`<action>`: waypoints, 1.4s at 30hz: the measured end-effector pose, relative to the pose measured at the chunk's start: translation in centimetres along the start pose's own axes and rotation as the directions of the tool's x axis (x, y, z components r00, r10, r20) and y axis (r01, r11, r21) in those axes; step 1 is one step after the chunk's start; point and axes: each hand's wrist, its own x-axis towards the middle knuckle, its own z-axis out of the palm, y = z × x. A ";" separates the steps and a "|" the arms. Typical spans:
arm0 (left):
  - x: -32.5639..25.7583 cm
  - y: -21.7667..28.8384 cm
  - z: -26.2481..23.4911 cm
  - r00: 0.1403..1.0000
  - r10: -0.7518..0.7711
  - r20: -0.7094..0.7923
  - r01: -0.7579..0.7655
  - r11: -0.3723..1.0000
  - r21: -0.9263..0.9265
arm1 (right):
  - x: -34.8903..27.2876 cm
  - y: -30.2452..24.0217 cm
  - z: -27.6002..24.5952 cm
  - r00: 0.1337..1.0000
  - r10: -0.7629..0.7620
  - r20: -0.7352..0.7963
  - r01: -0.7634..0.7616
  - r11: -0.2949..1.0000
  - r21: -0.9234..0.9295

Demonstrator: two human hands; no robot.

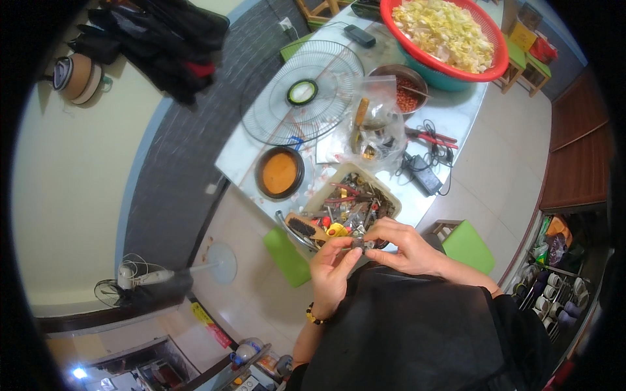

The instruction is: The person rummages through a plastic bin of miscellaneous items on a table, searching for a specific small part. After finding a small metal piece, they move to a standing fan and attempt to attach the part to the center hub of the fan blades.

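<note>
Left hand (331, 274), right hand (401, 251): fingertips nearly closed, pinching small grey part (358, 244), box (329, 186) at twelve o'clock. Narrow bench (417, 206) strip, box to edge, three o'clock.

The tub (322, 195) is beige, the basket (500, 53) red.

Premises: a home, room used for eating and general household purposes; whether dining or living room cannot be told.
Evidence: one surface (466, 114), pale, marbled, bearing food: red basket (501, 55) of chopped pale-green leaves (447, 32); metal bowl (380, 70) of small reddish pieces (407, 101).
Seating: low wooden stools with green tops (471, 246).
Wall, left: dark garments (156, 32), hung; hats (81, 75), beside them.
Right: rack with several pairs of shoes (551, 293).
Floor (515, 143): pale tile.
Appliance: white pedestal fan (150, 278).
</note>
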 end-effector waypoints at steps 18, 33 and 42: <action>-0.1 -0.4 0.3 0.994 0.101 -0.043 -0.097 0.991 0.094 | -0.2 0.2 0.5 0.928 0.345 0.144 -0.366 0.760 0.537; 1.3 2.9 -3.1 0.943 0.136 -0.302 -0.188 0.971 -0.147 | -1.0 1.2 -0.7 0.888 0.410 0.207 -0.433 0.597 0.675; 1.6 0.2 0.3 0.960 -0.265 0.089 0.267 0.775 -0.572 | -0.7 1.5 0.0 0.891 0.389 0.236 -0.398 0.415 0.818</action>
